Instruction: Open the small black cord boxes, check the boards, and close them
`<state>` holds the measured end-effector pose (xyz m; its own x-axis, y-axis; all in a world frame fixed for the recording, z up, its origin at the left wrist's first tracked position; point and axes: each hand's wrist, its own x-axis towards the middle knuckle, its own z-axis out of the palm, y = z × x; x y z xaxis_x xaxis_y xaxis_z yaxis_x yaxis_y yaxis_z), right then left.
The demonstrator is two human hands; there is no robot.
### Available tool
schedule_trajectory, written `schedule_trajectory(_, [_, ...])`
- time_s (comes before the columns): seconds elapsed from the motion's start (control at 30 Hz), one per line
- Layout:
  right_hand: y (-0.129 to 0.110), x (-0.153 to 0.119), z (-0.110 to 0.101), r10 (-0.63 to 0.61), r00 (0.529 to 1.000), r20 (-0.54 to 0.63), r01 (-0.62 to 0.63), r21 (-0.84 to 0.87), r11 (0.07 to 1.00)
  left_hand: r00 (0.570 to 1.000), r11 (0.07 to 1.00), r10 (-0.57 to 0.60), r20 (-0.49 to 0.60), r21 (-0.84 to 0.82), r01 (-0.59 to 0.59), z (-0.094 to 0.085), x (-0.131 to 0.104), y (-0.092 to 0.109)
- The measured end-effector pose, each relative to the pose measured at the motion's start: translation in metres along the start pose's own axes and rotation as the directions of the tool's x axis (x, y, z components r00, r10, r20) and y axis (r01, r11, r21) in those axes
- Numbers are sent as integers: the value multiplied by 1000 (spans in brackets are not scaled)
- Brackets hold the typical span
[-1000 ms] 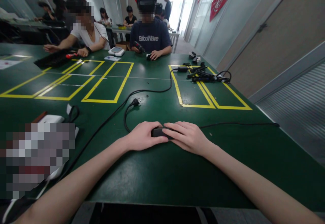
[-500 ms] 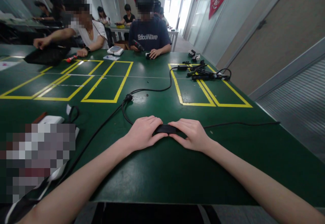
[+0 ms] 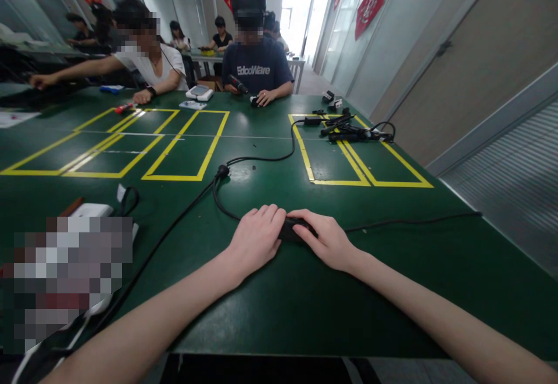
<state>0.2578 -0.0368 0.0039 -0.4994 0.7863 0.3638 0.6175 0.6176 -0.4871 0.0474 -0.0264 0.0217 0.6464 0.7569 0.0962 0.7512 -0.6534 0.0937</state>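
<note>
A black power adapter (image 3: 291, 230) lies on the green table close in front of me, gripped from both ends. My left hand (image 3: 258, 234) is closed over its left end, palm down, the fingertips partly hidden behind it. My right hand (image 3: 326, 237) wraps the right end, with the thumb on the near face and the fingers along the top. A black cord (image 3: 221, 201) leaves behind my left hand toward a plug (image 3: 223, 171). Another cord (image 3: 405, 221) runs from behind my right hand to the table's right edge.
Yellow tape rectangles (image 3: 174, 178) mark the green table (image 3: 305, 308). Black cables and adapters (image 3: 355, 131) are heaped at the back right. A blurred-out item (image 3: 74, 273) lies front left. Across the table sit a person in a dark shirt (image 3: 257, 64) and one in white (image 3: 163, 64).
My left hand has turned over more of the adapter, palm down, and my right thumb has come up onto its face. Across the table, the person in white has moved a dark item leftward.
</note>
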Motion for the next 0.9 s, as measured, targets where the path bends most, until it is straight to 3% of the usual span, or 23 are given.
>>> schedule_trajectory(0.13, [-1,1,-2,20,997,76,-21,3,1000,996,999,-49,74,-7,50,2,5,0])
schedule_trajectory(0.33, [11,0,-7,-289,944,157,318,-203,926,982,994,-84,171,-57,95,-1,8,-6])
schedule_trajectory(0.47, [14,-1,-7,-347,921,178,387,-317,866,980,992,-74,185,-83,91,-2,8,-7])
schedule_trajectory(0.73, [9,4,-2,-232,949,214,292,-319,901,986,990,-85,141,-99,100,1,7,-7])
schedule_trajectory(0.9, [10,7,-11,-131,954,270,144,-30,989,991,991,-29,129,-126,45,0,7,-8])
